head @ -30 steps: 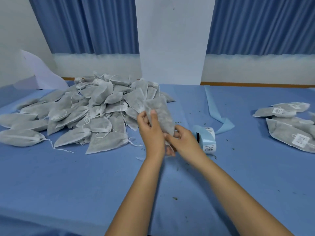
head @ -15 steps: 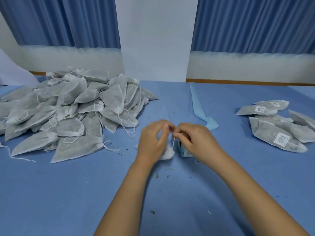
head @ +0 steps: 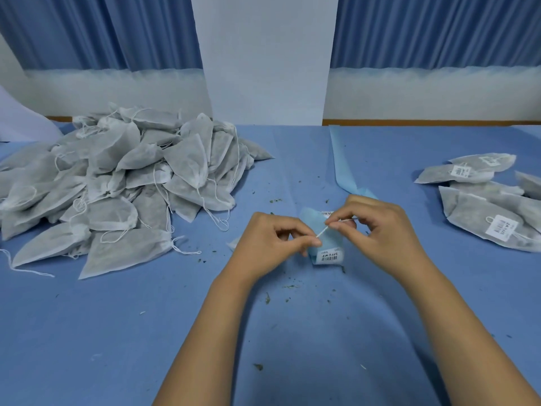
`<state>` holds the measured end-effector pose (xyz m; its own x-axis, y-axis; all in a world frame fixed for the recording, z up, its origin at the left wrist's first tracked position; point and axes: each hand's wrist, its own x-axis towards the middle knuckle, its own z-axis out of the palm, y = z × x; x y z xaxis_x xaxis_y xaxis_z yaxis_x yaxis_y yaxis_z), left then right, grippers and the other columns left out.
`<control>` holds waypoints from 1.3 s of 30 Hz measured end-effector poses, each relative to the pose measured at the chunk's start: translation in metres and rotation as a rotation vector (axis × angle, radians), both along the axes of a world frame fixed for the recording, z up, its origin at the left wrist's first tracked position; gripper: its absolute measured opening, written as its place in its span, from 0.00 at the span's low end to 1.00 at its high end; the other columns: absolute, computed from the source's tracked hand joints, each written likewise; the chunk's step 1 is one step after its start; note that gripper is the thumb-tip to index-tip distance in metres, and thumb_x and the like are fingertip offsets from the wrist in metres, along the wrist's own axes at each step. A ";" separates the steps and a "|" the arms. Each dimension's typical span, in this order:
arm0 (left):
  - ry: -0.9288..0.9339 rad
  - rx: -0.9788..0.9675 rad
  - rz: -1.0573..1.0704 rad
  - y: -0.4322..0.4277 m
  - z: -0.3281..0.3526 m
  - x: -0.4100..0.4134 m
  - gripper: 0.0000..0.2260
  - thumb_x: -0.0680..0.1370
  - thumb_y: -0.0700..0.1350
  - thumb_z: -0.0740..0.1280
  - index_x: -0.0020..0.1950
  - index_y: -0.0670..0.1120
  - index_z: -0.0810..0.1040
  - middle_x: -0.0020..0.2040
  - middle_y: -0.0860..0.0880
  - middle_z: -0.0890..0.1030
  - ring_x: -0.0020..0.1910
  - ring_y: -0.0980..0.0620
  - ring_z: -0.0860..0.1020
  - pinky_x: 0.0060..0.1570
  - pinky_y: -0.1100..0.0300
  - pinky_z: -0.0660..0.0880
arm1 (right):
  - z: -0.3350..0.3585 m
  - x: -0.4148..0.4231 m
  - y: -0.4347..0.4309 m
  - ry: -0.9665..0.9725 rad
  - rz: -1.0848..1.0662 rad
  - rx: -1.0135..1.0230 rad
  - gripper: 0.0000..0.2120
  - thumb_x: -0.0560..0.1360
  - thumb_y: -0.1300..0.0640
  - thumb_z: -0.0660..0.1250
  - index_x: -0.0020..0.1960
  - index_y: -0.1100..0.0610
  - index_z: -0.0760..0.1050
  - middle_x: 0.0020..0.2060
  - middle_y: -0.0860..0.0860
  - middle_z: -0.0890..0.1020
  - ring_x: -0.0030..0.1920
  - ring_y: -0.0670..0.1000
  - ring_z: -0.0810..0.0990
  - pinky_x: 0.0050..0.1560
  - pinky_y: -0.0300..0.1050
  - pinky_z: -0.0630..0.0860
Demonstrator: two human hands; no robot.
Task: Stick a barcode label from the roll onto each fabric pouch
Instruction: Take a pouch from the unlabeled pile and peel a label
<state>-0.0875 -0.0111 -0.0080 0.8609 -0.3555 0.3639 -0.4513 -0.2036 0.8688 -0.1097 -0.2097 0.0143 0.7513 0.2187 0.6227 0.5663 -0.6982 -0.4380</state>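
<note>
Drawstring [head: 322, 233] pinched between left hand [head: 272, 241] and right hand [head: 377, 230], its pouch [head: 233, 244] mostly hidden beneath them.

unlabelled pouches [head: 123, 189] heaped left, label roll [head: 326, 247] centre, labelled pouches [head: 486, 206] right.

There is only one view, from a camera worn on the person's head. It faces forward and down, over the counter [head: 117, 332] towards the wall [head: 263, 54] and the curtains [head: 102, 30] at the far side. It is near: both forearms [head: 205, 332] enter from the bottom edge, and the left hand [head: 269, 241] and the right hand [head: 380, 230] sit close to the middle of the picture.
</note>
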 end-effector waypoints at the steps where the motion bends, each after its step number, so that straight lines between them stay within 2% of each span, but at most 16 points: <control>1: -0.003 0.001 0.005 -0.001 0.000 0.000 0.05 0.72 0.43 0.76 0.38 0.53 0.85 0.29 0.52 0.81 0.27 0.43 0.67 0.30 0.62 0.62 | -0.001 0.001 -0.001 -0.023 -0.038 0.011 0.05 0.73 0.62 0.72 0.40 0.54 0.81 0.31 0.43 0.73 0.34 0.42 0.71 0.36 0.40 0.68; 3: -0.003 -0.022 0.011 -0.002 0.000 0.000 0.06 0.72 0.39 0.74 0.40 0.49 0.86 0.30 0.53 0.82 0.27 0.57 0.71 0.31 0.70 0.64 | -0.003 0.003 -0.002 -0.067 -0.123 0.022 0.05 0.73 0.62 0.72 0.40 0.54 0.81 0.30 0.40 0.70 0.33 0.43 0.70 0.35 0.40 0.66; 4: 0.002 -0.034 0.005 -0.002 0.001 -0.001 0.06 0.72 0.37 0.74 0.40 0.47 0.86 0.31 0.54 0.82 0.29 0.60 0.74 0.34 0.72 0.66 | -0.005 0.004 -0.001 -0.086 -0.165 0.032 0.05 0.73 0.61 0.71 0.39 0.54 0.81 0.30 0.39 0.69 0.33 0.44 0.69 0.35 0.39 0.65; 7: 0.027 -0.110 -0.020 -0.002 0.003 -0.003 0.06 0.72 0.36 0.73 0.39 0.47 0.85 0.35 0.53 0.83 0.37 0.59 0.80 0.42 0.71 0.72 | -0.011 0.008 0.000 -0.074 -0.253 0.162 0.06 0.73 0.63 0.71 0.39 0.55 0.80 0.30 0.39 0.70 0.33 0.46 0.69 0.35 0.37 0.64; 9: 0.038 -0.193 -0.037 -0.004 0.005 -0.007 0.08 0.72 0.38 0.73 0.38 0.50 0.85 0.35 0.52 0.84 0.38 0.58 0.81 0.43 0.70 0.73 | -0.015 0.010 0.004 -0.030 -0.269 0.217 0.06 0.73 0.63 0.71 0.38 0.55 0.80 0.30 0.39 0.72 0.33 0.44 0.71 0.36 0.39 0.65; 12: 0.049 -0.353 0.010 -0.010 0.007 -0.008 0.08 0.71 0.40 0.72 0.37 0.53 0.86 0.34 0.52 0.84 0.35 0.58 0.80 0.41 0.68 0.74 | -0.020 0.007 0.017 -0.018 -0.246 0.143 0.06 0.72 0.62 0.72 0.38 0.54 0.80 0.30 0.42 0.73 0.32 0.44 0.70 0.34 0.40 0.64; 14: 0.105 -0.458 0.058 -0.011 0.007 -0.007 0.08 0.72 0.38 0.73 0.39 0.51 0.87 0.38 0.52 0.85 0.34 0.59 0.79 0.37 0.69 0.73 | -0.021 0.003 0.025 -0.051 -0.205 0.042 0.06 0.71 0.61 0.72 0.37 0.52 0.80 0.29 0.44 0.74 0.33 0.45 0.70 0.32 0.42 0.67; 16: 0.054 -0.399 0.134 -0.009 0.006 -0.005 0.08 0.74 0.35 0.72 0.42 0.49 0.86 0.44 0.54 0.86 0.42 0.59 0.82 0.42 0.70 0.74 | -0.020 0.000 0.028 -0.092 -0.147 -0.032 0.06 0.71 0.61 0.72 0.37 0.51 0.79 0.29 0.45 0.74 0.33 0.45 0.71 0.31 0.46 0.71; 18: -0.096 -0.229 0.213 -0.007 0.002 -0.002 0.08 0.74 0.34 0.72 0.44 0.46 0.86 0.48 0.56 0.86 0.49 0.61 0.82 0.48 0.70 0.74 | -0.019 -0.002 0.027 -0.145 -0.084 -0.073 0.05 0.71 0.60 0.71 0.38 0.51 0.80 0.29 0.44 0.75 0.33 0.48 0.73 0.30 0.47 0.72; 21: -0.292 -0.014 0.211 -0.004 -0.003 0.003 0.06 0.73 0.34 0.73 0.47 0.42 0.86 0.48 0.52 0.85 0.49 0.58 0.82 0.50 0.66 0.76 | -0.016 -0.002 0.024 -0.218 -0.058 -0.084 0.04 0.73 0.60 0.69 0.40 0.53 0.81 0.30 0.46 0.76 0.33 0.49 0.73 0.28 0.49 0.72; 26: -0.259 0.151 0.087 -0.009 -0.007 0.003 0.03 0.72 0.39 0.75 0.43 0.46 0.86 0.42 0.62 0.82 0.41 0.62 0.79 0.43 0.69 0.70 | -0.012 -0.001 0.019 -0.329 -0.089 -0.091 0.07 0.76 0.58 0.66 0.41 0.55 0.81 0.33 0.47 0.78 0.34 0.51 0.75 0.27 0.50 0.71; 29: -0.240 0.118 0.054 -0.013 -0.007 0.003 0.02 0.73 0.39 0.74 0.42 0.46 0.85 0.43 0.61 0.80 0.39 0.59 0.77 0.42 0.70 0.69 | -0.015 0.001 0.020 -0.328 -0.124 -0.055 0.09 0.76 0.56 0.65 0.41 0.56 0.82 0.34 0.48 0.78 0.35 0.51 0.75 0.27 0.50 0.71; 34: -0.209 0.014 0.079 -0.011 -0.001 -0.002 0.07 0.73 0.40 0.74 0.41 0.52 0.84 0.52 0.57 0.77 0.32 0.57 0.72 0.41 0.67 0.69 | -0.022 0.005 0.024 -0.174 -0.120 0.150 0.06 0.74 0.58 0.68 0.41 0.58 0.81 0.35 0.49 0.78 0.38 0.50 0.73 0.35 0.45 0.69; 39: -0.262 -0.112 0.300 -0.012 0.001 -0.004 0.07 0.73 0.35 0.73 0.41 0.46 0.85 0.41 0.53 0.82 0.37 0.61 0.76 0.40 0.71 0.69 | -0.024 0.004 0.028 -0.066 -0.055 0.226 0.02 0.72 0.63 0.71 0.41 0.59 0.82 0.36 0.49 0.79 0.39 0.53 0.74 0.41 0.50 0.72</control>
<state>-0.0918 -0.0231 -0.0068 0.7935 -0.0491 0.6066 -0.5952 -0.2705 0.7567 -0.1054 -0.1814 -0.0102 0.7144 0.0275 0.6992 0.5624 -0.6172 -0.5503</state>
